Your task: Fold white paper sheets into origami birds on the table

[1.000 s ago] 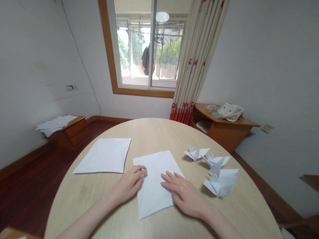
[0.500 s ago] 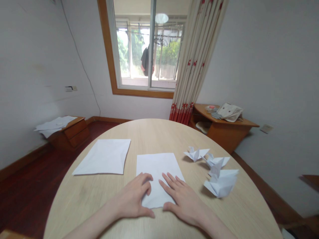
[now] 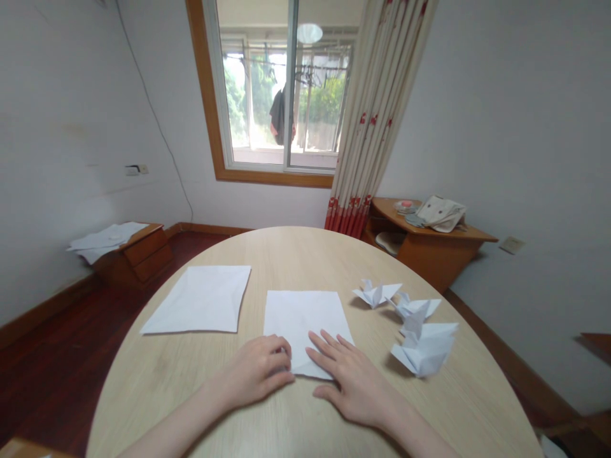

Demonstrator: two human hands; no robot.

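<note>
A white square sheet of paper lies flat on the round table, straight ahead of me. My left hand is at its near left corner, fingers curled and thumb drawn in close to them, pinching the paper's edge. That corner is partly hidden by the fingers. Spread flat over the near right part of the sheet is my right hand, with its thumb out on the bare wood. To the right stand folded paper cranes, the nearest one the largest.
A stack of white paper sheets rests at the table's left. Light wood makes up the round table. Beyond it are a wooden desk with a cloth bag at right, a small cabinet at left, and a curtain beside the window.
The sheet has slid slightly away from me. My left hand's fingers and thumb have closed together at its near left corner; the right hand stays nearly in place, flat on the paper.
</note>
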